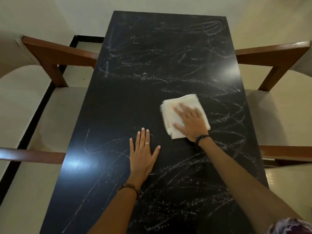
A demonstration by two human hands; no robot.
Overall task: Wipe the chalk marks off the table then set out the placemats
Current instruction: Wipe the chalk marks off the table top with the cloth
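Two bare forearms reach forward from the bottom edge over a long black table [118, 102]. At the end of the right arm, the right hand [190, 122] lies flat with fingers spread on a folded white cloth [175, 114], pressing it down, likely so the whole pad rubs the surface. White chalk marks [224, 119] scribble the tabletop just right of that hand, beyond it toward the far end, and back along both arms; a darker, cleaner patch sits to its left. Nearer and left of the cloth, the left hand [143, 154] rests palm down, fingers straight and slightly fanned, holding nothing, apparently bracing the body. Wiping looks barely begun. No placemats are visible. Wooden chairs [55, 56] with pale seats flank both long sides
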